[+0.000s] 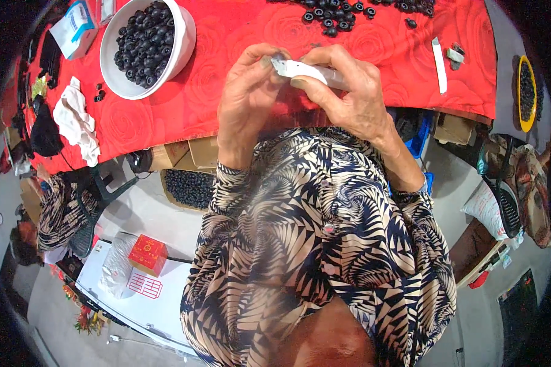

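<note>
Near the top centre of the frame, your left hand [246, 101] and your right hand [349, 92] meet over the red counter [226, 37], both pinching the same small white strip [306, 69]. Your left thumb and fingertips close on its left end, while your right fingers wrap along its length and press it from above. The strip lies roughly level, tilted slightly down to the right, just above the counter's near edge. In the upper left sits a white bowl [180, 55] full of small black beads, with a crumpled white cloth [76, 122] below it at the left edge. More loose black beads [337, 15] are scattered along the top edge, well apart from your hands. Another white strip [439, 64] lies on the counter at upper right. Below the counter, a cardboard box [190, 186] holds more dark beads.
</note>
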`<action>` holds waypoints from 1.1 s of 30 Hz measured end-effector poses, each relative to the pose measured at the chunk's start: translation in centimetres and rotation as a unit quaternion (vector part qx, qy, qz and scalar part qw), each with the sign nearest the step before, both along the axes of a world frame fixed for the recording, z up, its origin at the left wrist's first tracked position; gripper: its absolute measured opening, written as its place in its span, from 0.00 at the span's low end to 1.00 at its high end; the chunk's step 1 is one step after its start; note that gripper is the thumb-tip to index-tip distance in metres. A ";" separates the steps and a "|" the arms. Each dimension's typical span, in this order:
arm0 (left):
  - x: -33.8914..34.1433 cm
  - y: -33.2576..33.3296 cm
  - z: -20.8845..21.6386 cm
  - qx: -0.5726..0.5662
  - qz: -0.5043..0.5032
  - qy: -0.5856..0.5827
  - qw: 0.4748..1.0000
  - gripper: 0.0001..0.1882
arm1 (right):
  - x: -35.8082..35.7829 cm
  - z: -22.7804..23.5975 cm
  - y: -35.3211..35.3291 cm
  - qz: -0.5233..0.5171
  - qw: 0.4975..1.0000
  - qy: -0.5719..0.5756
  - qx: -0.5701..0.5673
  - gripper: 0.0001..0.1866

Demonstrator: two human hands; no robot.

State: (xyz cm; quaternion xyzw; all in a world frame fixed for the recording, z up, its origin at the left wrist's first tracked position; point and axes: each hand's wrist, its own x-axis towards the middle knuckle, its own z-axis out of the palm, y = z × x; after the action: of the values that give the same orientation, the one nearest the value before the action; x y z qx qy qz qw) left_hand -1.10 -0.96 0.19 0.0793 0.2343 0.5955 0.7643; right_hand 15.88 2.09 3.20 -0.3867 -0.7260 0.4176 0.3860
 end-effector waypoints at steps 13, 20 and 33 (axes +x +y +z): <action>-0.1 0.4 0.0 -0.006 -0.037 0.013 0.999 0.08 | 0.4 0.3 0.3 0.019 1.000 -0.011 -0.010 0.11; -0.2 0.5 0.3 0.004 -0.073 0.035 0.997 0.12 | 0.9 0.6 0.5 0.047 0.998 -0.034 -0.007 0.12; -0.7 0.4 -0.2 0.019 -0.092 0.014 0.995 0.07 | 1.3 0.5 0.9 0.075 0.996 -0.051 0.005 0.13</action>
State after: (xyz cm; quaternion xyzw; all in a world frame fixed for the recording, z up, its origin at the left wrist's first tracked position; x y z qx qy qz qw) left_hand -1.78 -0.58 0.01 0.1233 0.2254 0.5255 0.8111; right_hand 17.19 2.95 3.74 -0.3506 -0.7736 0.4214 0.3178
